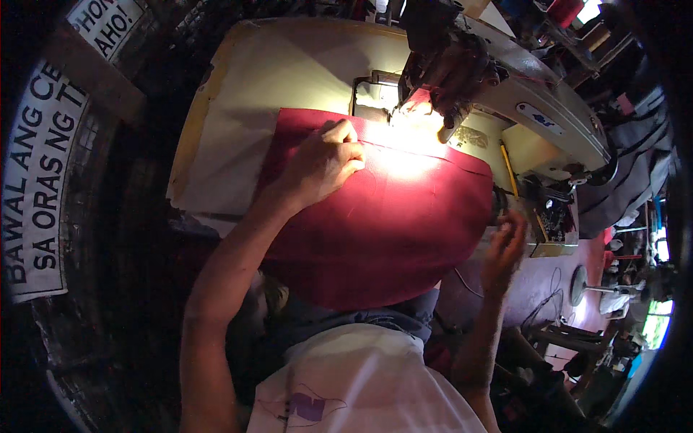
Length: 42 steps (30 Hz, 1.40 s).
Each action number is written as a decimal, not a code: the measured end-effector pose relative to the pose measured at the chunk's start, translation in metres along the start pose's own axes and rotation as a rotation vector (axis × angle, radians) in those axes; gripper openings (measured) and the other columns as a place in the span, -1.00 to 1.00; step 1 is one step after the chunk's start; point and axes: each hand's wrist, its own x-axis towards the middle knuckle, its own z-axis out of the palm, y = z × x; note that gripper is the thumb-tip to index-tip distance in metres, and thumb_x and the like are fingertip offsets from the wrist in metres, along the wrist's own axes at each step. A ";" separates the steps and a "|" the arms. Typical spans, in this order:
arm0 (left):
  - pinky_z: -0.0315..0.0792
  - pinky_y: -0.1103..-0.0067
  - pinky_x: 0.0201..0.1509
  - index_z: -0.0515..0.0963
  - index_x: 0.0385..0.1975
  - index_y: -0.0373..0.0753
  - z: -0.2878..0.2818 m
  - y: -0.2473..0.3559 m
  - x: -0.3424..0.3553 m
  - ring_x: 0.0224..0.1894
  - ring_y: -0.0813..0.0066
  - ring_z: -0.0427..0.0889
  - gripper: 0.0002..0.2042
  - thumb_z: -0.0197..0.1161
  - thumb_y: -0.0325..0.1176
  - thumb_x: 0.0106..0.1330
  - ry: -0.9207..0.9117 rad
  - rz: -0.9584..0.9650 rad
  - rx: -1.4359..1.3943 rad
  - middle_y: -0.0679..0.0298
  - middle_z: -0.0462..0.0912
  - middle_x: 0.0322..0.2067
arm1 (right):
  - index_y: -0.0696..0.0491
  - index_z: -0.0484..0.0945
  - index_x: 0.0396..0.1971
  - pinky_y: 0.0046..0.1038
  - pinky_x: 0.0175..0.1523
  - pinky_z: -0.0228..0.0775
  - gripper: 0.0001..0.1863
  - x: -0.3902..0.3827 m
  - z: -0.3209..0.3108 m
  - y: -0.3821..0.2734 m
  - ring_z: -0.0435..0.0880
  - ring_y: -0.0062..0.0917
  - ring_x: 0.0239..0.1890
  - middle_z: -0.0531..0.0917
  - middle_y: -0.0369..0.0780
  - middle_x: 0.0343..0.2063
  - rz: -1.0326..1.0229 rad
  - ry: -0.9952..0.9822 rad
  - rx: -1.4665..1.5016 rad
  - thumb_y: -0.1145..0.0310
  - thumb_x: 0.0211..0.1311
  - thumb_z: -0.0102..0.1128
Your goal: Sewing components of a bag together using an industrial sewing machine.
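I'm watching remotely; sewing machine (530, 90) is my reference for everything. Red cloth (404, 216), the piece being worked, lies just in front of the machine, far edge under its lit head, near end sagging off the table toward the lap. Left hand (321, 162) rests on the cloth, left of the machine head, fingers curled down; can't tell from here whether they pinch fabric or only press. Right hand (505, 249) is up in front of the machine's right part, off the cloth, fingers loosely bent; I see nothing in it, grip unclear.

Surface: pale tabletop (289, 65), stretching left of the machine, yellowish worn border, bright patch below the head, duller outward. Yellow stick (510, 169) under the machine's arm. Open box (556, 216) of small dark items in front of its right end.

Room: dim. Two white lettered signs far left of the machine, larger (43, 180) and smaller (108, 25). Grey draped fabric (624, 191) right of it. Pinkish floor (534, 285) below on the right, dark cables (552, 303) across. Bright window (657, 325) far right.
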 end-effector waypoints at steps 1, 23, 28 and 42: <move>0.48 0.39 -0.07 0.62 -0.35 -0.30 0.002 -0.002 0.002 -0.21 0.26 0.57 -0.88 0.33 -0.39 0.22 -0.006 -0.014 0.002 0.19 0.46 -0.32 | 0.11 0.43 0.11 -0.39 -0.05 0.49 -0.71 -0.008 0.009 -0.020 0.59 -0.41 -0.14 0.57 -0.10 -0.16 0.014 -0.047 0.023 0.42 0.48 -0.11; 0.32 0.67 -0.28 0.68 -0.32 -0.24 -0.013 -0.042 0.007 -0.42 0.70 0.41 -0.87 0.38 -0.33 0.27 0.149 -0.378 -0.943 0.42 0.64 -0.39 | 0.09 0.51 -0.26 -0.20 -0.25 0.52 -0.83 0.032 0.135 -0.151 0.70 -0.17 -0.36 0.68 -0.08 -0.41 -0.309 -0.440 0.171 0.32 0.28 0.22; 0.30 0.65 -0.22 0.65 -0.33 -0.23 -0.023 -0.043 0.005 -0.35 0.61 0.42 -0.83 0.32 -0.25 0.34 0.166 -0.363 -1.200 0.35 0.57 -0.37 | 0.17 0.58 -0.04 -0.48 -0.13 0.50 -0.74 0.006 0.035 -0.065 0.63 -0.56 -0.22 0.65 -0.15 -0.18 0.023 -0.035 0.109 0.37 0.35 0.23; 0.34 0.26 0.24 0.56 -0.01 -0.24 -0.008 0.004 0.014 0.10 0.21 0.51 -0.63 0.35 -0.25 0.23 0.112 0.018 0.100 0.15 0.58 -0.03 | 0.15 0.64 0.01 -0.31 0.18 0.39 -0.69 0.027 -0.014 0.063 0.58 -0.27 0.03 0.62 -0.12 -0.07 -0.291 0.141 -0.469 0.56 0.32 0.06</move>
